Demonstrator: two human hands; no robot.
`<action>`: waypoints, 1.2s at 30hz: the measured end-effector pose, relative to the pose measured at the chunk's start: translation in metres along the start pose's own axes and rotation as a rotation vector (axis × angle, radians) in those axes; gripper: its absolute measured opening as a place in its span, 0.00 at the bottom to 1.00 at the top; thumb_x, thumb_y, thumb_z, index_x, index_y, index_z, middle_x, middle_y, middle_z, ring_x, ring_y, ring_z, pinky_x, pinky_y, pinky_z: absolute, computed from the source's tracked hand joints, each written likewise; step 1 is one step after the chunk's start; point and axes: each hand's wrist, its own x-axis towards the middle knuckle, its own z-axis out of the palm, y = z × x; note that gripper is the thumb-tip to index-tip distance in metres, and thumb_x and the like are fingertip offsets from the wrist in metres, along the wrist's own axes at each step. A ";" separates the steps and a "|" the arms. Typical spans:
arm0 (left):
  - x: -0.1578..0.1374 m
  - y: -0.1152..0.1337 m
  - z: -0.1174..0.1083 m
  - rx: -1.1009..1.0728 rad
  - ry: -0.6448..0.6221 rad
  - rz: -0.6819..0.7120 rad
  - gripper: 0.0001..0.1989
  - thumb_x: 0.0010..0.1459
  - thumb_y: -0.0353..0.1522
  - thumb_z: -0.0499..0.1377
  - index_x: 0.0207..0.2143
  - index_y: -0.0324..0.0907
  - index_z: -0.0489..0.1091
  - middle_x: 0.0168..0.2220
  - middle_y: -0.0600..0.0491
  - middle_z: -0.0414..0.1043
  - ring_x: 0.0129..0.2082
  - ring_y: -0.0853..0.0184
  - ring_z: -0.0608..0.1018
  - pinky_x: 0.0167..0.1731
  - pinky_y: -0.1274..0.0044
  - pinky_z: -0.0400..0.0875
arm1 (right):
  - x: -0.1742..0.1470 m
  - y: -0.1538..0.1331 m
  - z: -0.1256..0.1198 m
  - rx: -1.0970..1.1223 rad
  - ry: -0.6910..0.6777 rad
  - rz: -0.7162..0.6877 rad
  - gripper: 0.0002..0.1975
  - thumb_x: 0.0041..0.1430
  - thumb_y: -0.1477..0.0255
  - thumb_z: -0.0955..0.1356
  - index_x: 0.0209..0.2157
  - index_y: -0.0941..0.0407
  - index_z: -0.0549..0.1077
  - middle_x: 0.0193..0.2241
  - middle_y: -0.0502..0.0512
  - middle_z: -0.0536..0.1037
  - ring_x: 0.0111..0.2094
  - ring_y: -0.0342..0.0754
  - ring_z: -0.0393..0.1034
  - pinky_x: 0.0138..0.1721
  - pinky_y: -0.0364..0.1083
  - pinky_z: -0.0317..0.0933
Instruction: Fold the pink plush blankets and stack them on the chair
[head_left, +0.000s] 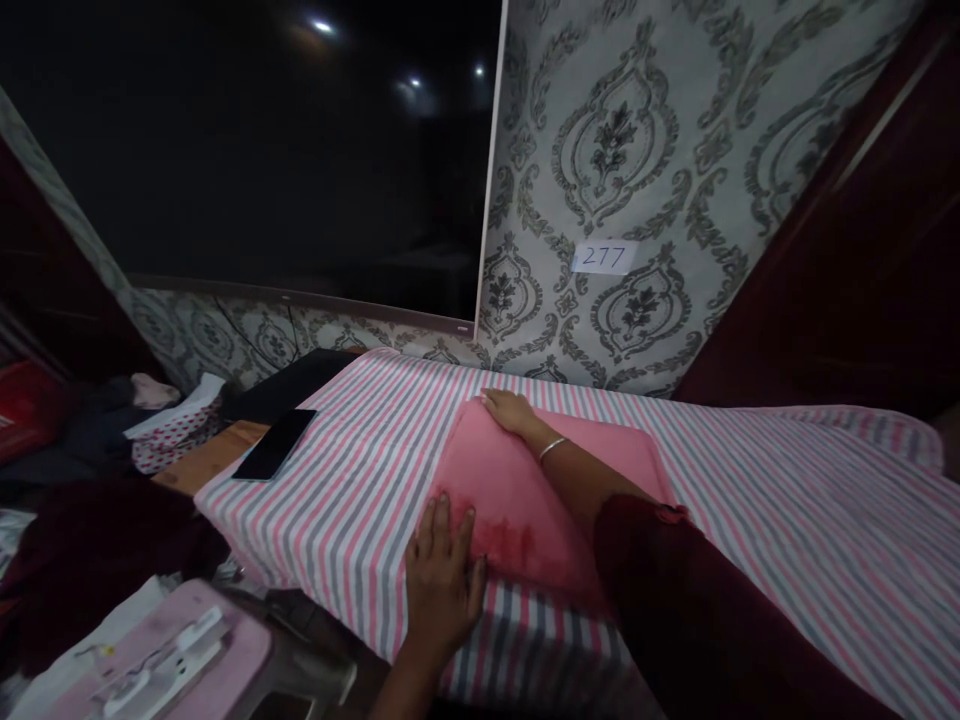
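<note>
A pink, flat, cushion-like piece [517,480] lies on a striped cloth, with darker red patches along its near edge. I cannot tell whether it is a cushion or folded fabric. My left hand [444,580] rests at its near left edge, fingers outstretched and slightly apart. Reaching across it from the right, my right hand [510,411] lies over the far left corner. The fingers there look extended rather than curled, and a thin bangle circles the wrist. The striped pink, grey and white cloth [337,470] covers the table and hangs over its front.
A black phone [274,445] lies on the cloth's left end, near a dark flat object [289,383]. A large television [247,150] hangs on the wall, beside a paper label [604,257] reading 277. A pink-topped stool [217,635] with white items stands lower left.
</note>
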 end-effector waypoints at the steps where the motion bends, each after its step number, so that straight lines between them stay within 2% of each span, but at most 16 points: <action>1: 0.001 0.000 -0.001 0.004 -0.002 -0.001 0.27 0.63 0.34 0.57 0.64 0.43 0.64 0.70 0.38 0.54 0.70 0.48 0.57 0.57 0.59 0.61 | -0.008 -0.005 -0.005 -0.004 0.021 -0.017 0.30 0.74 0.60 0.49 0.69 0.56 0.58 0.68 0.59 0.60 0.68 0.56 0.53 0.66 0.59 0.50; 4: 0.004 0.002 -0.001 0.015 -0.009 -0.008 0.26 0.63 0.35 0.56 0.63 0.41 0.65 0.68 0.36 0.56 0.69 0.47 0.59 0.56 0.59 0.63 | -0.051 -0.016 -0.013 -0.032 0.049 -0.188 0.29 0.74 0.59 0.53 0.70 0.54 0.57 0.70 0.58 0.54 0.71 0.54 0.45 0.69 0.57 0.44; 7: 0.006 0.001 -0.003 0.015 -0.026 -0.004 0.27 0.64 0.35 0.56 0.65 0.41 0.64 0.69 0.35 0.55 0.68 0.47 0.59 0.57 0.58 0.62 | -0.120 -0.021 -0.013 -0.085 -0.001 -0.474 0.29 0.73 0.56 0.56 0.69 0.50 0.58 0.72 0.57 0.49 0.72 0.57 0.39 0.69 0.62 0.38; 9: 0.009 0.000 -0.006 0.001 -0.017 -0.004 0.28 0.64 0.36 0.55 0.66 0.41 0.62 0.69 0.36 0.55 0.68 0.47 0.60 0.60 0.54 0.57 | -0.169 -0.021 -0.011 -0.103 -0.060 -0.582 0.28 0.72 0.55 0.57 0.69 0.47 0.58 0.72 0.56 0.49 0.73 0.56 0.37 0.69 0.65 0.34; 12: 0.014 0.008 -0.016 -0.033 0.030 0.017 0.30 0.65 0.37 0.54 0.68 0.42 0.58 0.69 0.36 0.56 0.69 0.46 0.57 0.64 0.48 0.44 | -0.222 -0.010 -0.010 -0.045 -0.117 -0.533 0.27 0.72 0.56 0.57 0.69 0.44 0.57 0.71 0.54 0.50 0.73 0.54 0.38 0.69 0.64 0.35; 14: 0.019 0.024 -0.022 -0.085 0.061 0.078 0.31 0.65 0.36 0.54 0.69 0.41 0.56 0.68 0.37 0.58 0.70 0.47 0.56 0.66 0.47 0.40 | -0.236 0.001 -0.009 0.012 -0.120 -0.463 0.26 0.73 0.58 0.56 0.69 0.44 0.56 0.72 0.53 0.50 0.72 0.53 0.39 0.69 0.63 0.37; 18: 0.025 0.068 -0.018 -0.185 -0.014 0.235 0.29 0.65 0.36 0.53 0.67 0.39 0.59 0.66 0.38 0.61 0.68 0.52 0.60 0.67 0.52 0.44 | -0.227 0.022 -0.008 0.105 -0.101 -0.402 0.26 0.74 0.60 0.54 0.70 0.45 0.55 0.71 0.53 0.52 0.72 0.50 0.42 0.70 0.61 0.39; 22: 0.019 0.094 0.002 -0.104 -0.089 0.209 0.34 0.61 0.39 0.58 0.68 0.42 0.58 0.71 0.38 0.50 0.70 0.46 0.54 0.66 0.52 0.45 | -0.199 0.037 -0.005 0.083 -0.143 -0.415 0.26 0.74 0.59 0.52 0.70 0.45 0.56 0.71 0.52 0.52 0.72 0.50 0.40 0.70 0.61 0.37; 26: 0.009 0.092 0.012 -0.081 -0.078 0.242 0.34 0.59 0.38 0.60 0.67 0.47 0.61 0.71 0.41 0.50 0.70 0.46 0.54 0.66 0.53 0.45 | -0.166 0.054 -0.003 -0.057 -0.139 -0.450 0.28 0.73 0.54 0.54 0.71 0.45 0.52 0.72 0.51 0.47 0.73 0.55 0.34 0.68 0.67 0.33; 30: 0.007 0.088 0.013 -0.078 -0.071 0.241 0.33 0.58 0.36 0.60 0.66 0.48 0.62 0.71 0.42 0.52 0.70 0.46 0.54 0.66 0.53 0.45 | -0.125 0.077 -0.001 -0.156 -0.074 -0.336 0.29 0.73 0.54 0.54 0.71 0.44 0.50 0.73 0.52 0.45 0.73 0.59 0.34 0.67 0.68 0.36; 33: 0.007 0.089 0.015 -0.087 -0.071 0.231 0.35 0.58 0.36 0.60 0.68 0.49 0.59 0.71 0.43 0.51 0.71 0.46 0.53 0.66 0.53 0.45 | -0.097 0.095 -0.001 -0.161 -0.057 -0.259 0.29 0.72 0.53 0.54 0.71 0.43 0.52 0.73 0.51 0.45 0.72 0.60 0.40 0.67 0.65 0.43; 36: 0.005 0.090 0.018 -0.105 -0.077 0.212 0.36 0.57 0.35 0.60 0.68 0.49 0.58 0.72 0.43 0.50 0.71 0.46 0.52 0.66 0.51 0.44 | -0.077 0.112 0.000 -0.069 -0.087 -0.243 0.30 0.72 0.53 0.54 0.71 0.44 0.50 0.73 0.50 0.46 0.70 0.55 0.49 0.66 0.58 0.49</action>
